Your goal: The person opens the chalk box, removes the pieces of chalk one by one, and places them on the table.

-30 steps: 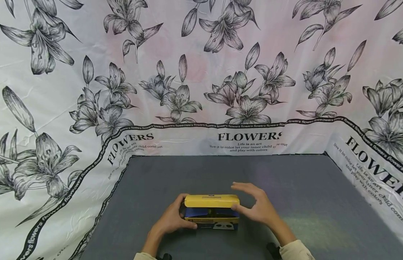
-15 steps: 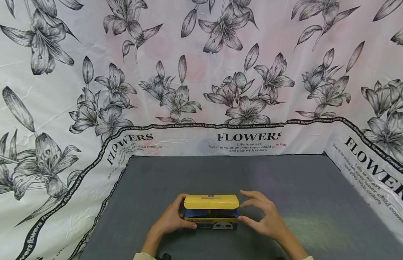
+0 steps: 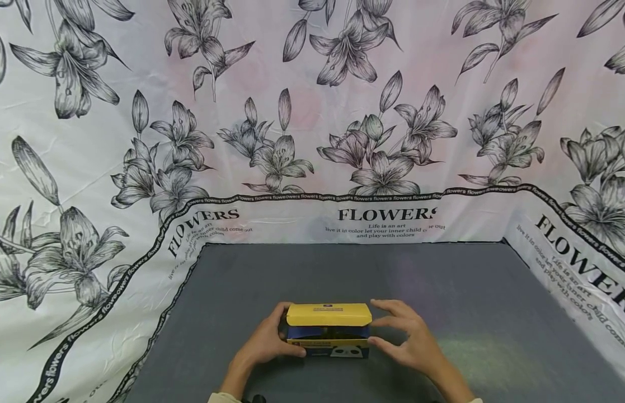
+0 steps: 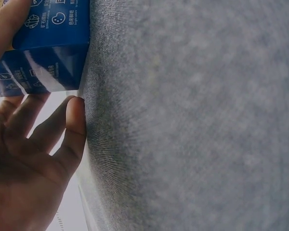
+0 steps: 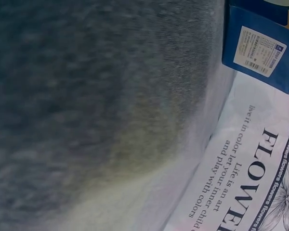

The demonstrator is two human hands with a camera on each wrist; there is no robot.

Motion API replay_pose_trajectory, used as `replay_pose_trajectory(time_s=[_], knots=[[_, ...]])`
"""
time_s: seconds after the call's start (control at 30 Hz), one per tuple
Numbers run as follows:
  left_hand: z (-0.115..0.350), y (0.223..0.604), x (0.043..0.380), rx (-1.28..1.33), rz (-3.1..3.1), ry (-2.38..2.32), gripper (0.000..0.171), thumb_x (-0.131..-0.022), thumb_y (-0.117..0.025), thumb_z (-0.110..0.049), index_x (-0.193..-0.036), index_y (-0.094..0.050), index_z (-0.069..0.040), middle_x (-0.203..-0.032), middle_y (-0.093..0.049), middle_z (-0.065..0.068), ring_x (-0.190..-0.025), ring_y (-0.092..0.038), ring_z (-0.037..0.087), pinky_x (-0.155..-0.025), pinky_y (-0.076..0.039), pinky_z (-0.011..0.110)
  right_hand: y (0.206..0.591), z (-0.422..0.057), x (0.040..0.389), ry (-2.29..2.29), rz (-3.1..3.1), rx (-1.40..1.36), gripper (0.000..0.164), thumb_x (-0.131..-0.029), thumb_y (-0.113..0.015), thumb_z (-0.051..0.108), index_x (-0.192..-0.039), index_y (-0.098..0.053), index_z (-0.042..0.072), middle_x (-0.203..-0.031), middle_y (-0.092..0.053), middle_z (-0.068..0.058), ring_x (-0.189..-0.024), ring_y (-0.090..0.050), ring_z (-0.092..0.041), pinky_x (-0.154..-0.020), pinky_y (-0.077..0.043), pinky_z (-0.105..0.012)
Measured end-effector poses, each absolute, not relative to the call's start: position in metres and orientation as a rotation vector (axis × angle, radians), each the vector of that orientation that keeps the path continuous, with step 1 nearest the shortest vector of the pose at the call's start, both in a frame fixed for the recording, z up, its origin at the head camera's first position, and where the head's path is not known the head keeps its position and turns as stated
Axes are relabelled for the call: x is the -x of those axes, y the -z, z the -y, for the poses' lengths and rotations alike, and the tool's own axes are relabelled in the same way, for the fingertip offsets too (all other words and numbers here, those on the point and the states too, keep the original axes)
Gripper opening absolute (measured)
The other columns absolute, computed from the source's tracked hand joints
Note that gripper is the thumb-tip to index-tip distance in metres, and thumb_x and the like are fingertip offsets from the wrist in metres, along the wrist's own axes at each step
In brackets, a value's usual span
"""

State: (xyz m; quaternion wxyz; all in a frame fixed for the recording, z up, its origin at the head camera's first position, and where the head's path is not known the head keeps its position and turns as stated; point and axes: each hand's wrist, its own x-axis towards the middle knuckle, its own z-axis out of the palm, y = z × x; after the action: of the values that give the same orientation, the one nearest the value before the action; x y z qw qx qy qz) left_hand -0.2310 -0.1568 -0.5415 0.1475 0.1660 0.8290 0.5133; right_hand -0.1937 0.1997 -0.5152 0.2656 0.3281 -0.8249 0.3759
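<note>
A small blue and yellow cardboard box with a panda face on its front sits on the grey table. Its yellow lid flap is raised partway, leaving a dark gap along the front; the contents are too dark to make out. My left hand grips the left end, thumb on the front and fingers behind. At the right end, my right hand has its fingers spread, the tips close to the box; whether they touch cannot be told. The left wrist view shows the box's blue end; a white label appears in the right wrist view.
The grey tabletop spreads around the box. White cloth printed with lilies and the word FLOWERS hangs along the back and both sides of the table.
My right hand has moved off the lid flap to the right and slightly down, beside the box's right end. The flap hangs a little lower in front. My left hand keeps its grip.
</note>
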Motion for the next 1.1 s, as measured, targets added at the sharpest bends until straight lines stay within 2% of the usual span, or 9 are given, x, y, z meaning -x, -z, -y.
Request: replay_pose_trajectory(time_s=[0.17,0.27,0.4,0.53,0.8,0.97,1.1], knots=[[0.156,0.54,0.231,-0.43,-2.417,-1.421,0.098,-0.071,-0.094,-0.034,-0.15,-0.037,-0.023,-0.141,-0.053,0.015,-0.102,-0.06,0.026,-0.075,-0.054,0.04,0.51,-0.195,0.2,-1.001,2.168,-0.922,0.043,-0.071,-0.092,0.015,-0.111,-0.08,0.017,-0.136,-0.066,-0.006,-0.121,-0.062,-0.025,-0.104,-0.048,-0.028],[0.155,0.539,0.23,-0.395,-2.43,-1.384,0.105,-0.07,-0.094,-0.037,-0.154,-0.033,-0.019,-0.152,-0.045,0.021,-0.11,-0.063,0.032,-0.081,-0.056,0.046,0.508,-0.193,0.205,-0.982,2.148,-0.92,0.048,-0.07,-0.092,0.015,-0.116,-0.078,0.017,-0.137,-0.066,-0.006,-0.12,-0.062,-0.025,-0.104,-0.047,-0.028],[0.156,0.539,0.229,-0.378,-2.424,-1.367,0.109,-0.07,-0.094,-0.037,-0.157,-0.031,-0.018,-0.159,-0.036,0.024,-0.1,-0.065,0.029,-0.076,-0.056,0.045,0.506,-0.191,0.211,-0.944,2.152,-0.896,0.049,-0.07,-0.092,0.016,-0.117,-0.078,0.019,-0.137,-0.066,-0.006,-0.12,-0.062,-0.025,-0.101,-0.049,-0.034],[0.156,0.539,0.228,-0.383,-2.417,-1.378,0.109,-0.07,-0.094,-0.034,-0.157,-0.03,-0.019,-0.157,-0.039,0.025,-0.094,-0.064,0.025,-0.071,-0.054,0.04,0.507,-0.189,0.217,-0.928,2.154,-0.875,0.05,-0.07,-0.092,0.016,-0.118,-0.078,0.018,-0.138,-0.066,-0.007,-0.119,-0.063,-0.026,-0.099,-0.05,-0.038],[0.156,0.539,0.228,-0.404,-2.399,-1.415,0.105,-0.07,-0.094,-0.031,-0.155,-0.033,-0.022,-0.15,-0.046,0.022,-0.096,-0.064,0.024,-0.071,-0.053,0.038,0.51,-0.186,0.228,-0.905,2.104,-0.842,0.051,-0.068,-0.092,0.014,-0.117,-0.078,0.012,-0.135,-0.067,-0.011,-0.118,-0.063,-0.03,-0.103,-0.047,-0.031],[0.156,0.539,0.23,-0.429,-2.414,-1.413,0.104,-0.07,-0.094,-0.031,-0.155,-0.034,-0.02,-0.148,-0.05,0.019,-0.108,-0.061,0.025,-0.075,-0.052,0.038,0.511,-0.185,0.237,-0.86,2.123,-0.803,0.052,-0.07,-0.092,0.017,-0.12,-0.078,0.014,-0.136,-0.067,-0.013,-0.12,-0.062,-0.031,-0.1,-0.047,-0.046],[0.156,0.54,0.231,-0.437,-2.412,-1.424,0.104,-0.07,-0.094,-0.032,-0.154,-0.035,-0.018,-0.147,-0.051,0.017,-0.12,-0.058,0.03,-0.078,-0.053,0.037,0.511,-0.183,0.245,-0.828,2.177,-0.782,0.052,-0.073,-0.09,0.019,-0.123,-0.076,0.015,-0.14,-0.063,-0.015,-0.125,-0.059,-0.033,-0.099,-0.045,-0.057]])
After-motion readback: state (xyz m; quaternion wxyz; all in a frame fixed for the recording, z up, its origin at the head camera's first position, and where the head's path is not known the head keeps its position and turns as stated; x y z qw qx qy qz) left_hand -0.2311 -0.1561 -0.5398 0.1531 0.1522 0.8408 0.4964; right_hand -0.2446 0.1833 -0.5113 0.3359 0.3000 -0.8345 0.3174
